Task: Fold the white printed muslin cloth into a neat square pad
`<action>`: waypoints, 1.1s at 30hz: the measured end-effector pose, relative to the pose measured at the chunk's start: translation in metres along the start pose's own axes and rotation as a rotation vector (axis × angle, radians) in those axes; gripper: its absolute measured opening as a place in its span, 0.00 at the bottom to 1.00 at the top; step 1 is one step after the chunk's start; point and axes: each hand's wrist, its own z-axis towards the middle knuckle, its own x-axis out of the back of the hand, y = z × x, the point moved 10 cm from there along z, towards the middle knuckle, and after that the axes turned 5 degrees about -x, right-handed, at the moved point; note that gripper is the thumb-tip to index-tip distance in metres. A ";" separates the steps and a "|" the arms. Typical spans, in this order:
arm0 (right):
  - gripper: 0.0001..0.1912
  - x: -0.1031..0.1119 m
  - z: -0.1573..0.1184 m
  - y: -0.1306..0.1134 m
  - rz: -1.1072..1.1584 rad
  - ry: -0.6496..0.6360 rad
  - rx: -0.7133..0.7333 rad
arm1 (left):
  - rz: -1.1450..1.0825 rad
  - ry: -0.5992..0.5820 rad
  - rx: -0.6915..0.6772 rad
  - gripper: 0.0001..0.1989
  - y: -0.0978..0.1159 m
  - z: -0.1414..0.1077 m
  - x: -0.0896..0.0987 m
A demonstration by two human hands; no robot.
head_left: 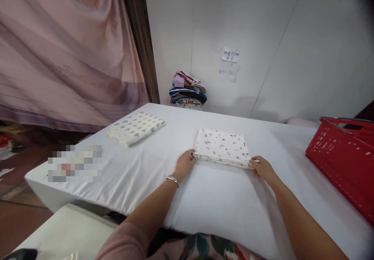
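Observation:
A folded white cloth [223, 145] with small scattered prints lies flat on the white-covered table [210, 197], its stacked layers showing along the near edge. My left hand [186, 164], with a bracelet at the wrist, pinches the cloth's near left corner. At the near right corner, my right hand [261, 168] has thumb and fingers closed on the edge. Farther left on the table rests a second folded cloth [137, 127], cream with grey-green heart shapes, touched by neither hand.
A red plastic basket [341, 154] stands at the table's right side. Behind the far edge rises a stack of folded fabrics [188, 90] against the wall. A pink curtain [67, 49] hangs at left. A blurred-out item [76, 164] lies near the table's left corner.

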 end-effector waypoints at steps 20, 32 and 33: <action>0.15 -0.014 0.005 0.002 0.114 -0.069 -0.066 | 0.057 -0.026 0.130 0.21 0.001 0.013 -0.006; 0.27 -0.008 -0.035 -0.007 -0.264 0.010 0.118 | -0.049 -0.065 0.101 0.24 -0.013 -0.013 0.003; 0.27 -0.005 -0.038 -0.018 -0.333 0.065 0.191 | -0.068 -0.068 0.087 0.25 -0.012 -0.012 0.003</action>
